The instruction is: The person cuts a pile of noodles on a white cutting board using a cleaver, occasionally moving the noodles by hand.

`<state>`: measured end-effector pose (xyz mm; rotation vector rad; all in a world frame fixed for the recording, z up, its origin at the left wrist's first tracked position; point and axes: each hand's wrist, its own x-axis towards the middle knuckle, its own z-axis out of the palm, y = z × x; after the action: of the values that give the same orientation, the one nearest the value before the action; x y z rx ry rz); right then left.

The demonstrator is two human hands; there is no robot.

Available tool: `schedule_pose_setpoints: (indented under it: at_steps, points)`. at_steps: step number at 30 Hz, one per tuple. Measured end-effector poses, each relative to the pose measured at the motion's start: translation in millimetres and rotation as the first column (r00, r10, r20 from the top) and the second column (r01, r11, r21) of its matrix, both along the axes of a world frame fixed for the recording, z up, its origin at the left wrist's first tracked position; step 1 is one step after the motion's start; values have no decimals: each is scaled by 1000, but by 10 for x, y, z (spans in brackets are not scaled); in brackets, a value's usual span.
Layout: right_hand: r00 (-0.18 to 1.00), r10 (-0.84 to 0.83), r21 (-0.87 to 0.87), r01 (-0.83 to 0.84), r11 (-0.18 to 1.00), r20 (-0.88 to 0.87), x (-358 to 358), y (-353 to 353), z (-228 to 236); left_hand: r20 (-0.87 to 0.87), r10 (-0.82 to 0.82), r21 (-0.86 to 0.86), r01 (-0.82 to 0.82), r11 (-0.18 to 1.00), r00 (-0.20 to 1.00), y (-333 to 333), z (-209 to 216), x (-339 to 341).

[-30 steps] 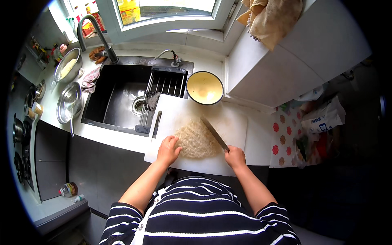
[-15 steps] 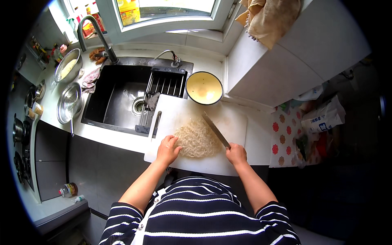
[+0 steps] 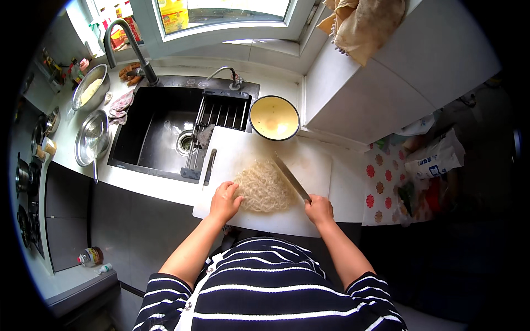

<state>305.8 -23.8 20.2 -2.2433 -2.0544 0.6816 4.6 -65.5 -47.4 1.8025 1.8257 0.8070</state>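
Beside one pale strand pile (image 3: 264, 188), the left hand (image 3: 224, 202) curves loosely; the right hand (image 3: 319, 209) clasps one knife (image 3: 291, 176).

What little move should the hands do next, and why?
Probably a small cut: the right hand holds the knife along the right side of the noodle-like strands on the white board, while the left hand is at their left edge.

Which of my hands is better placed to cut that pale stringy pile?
Likely your right hand: it grips the knife, whose blade slants along the right side of the pile. Your left hand, at the pile's left edge, holds no tool.
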Motion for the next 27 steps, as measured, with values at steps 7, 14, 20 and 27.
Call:
schedule_pose_setpoints:
  at_steps: [7, 14, 20, 27]
  points:
    - [1000, 25, -20, -25, 999, 7, -37, -47, -35, 11, -2, 16, 2, 1000, 1000, -15, 37, -18]
    - [998, 60, -27, -60, 998, -2, -31, -59, -81, 1, 5, 14, -5, 1000, 1000, -33, 25, -31]
    - [993, 102, 60, -98, 993, -62, -129, -117, 64, -37, 31, -5, -31, 999, 999, -79, 49, 0]
    - [961, 245, 34, -243, 969, -125, -494, -309, 66, -69, -39, -32, 37, 999, 997, -89, 15, 49]
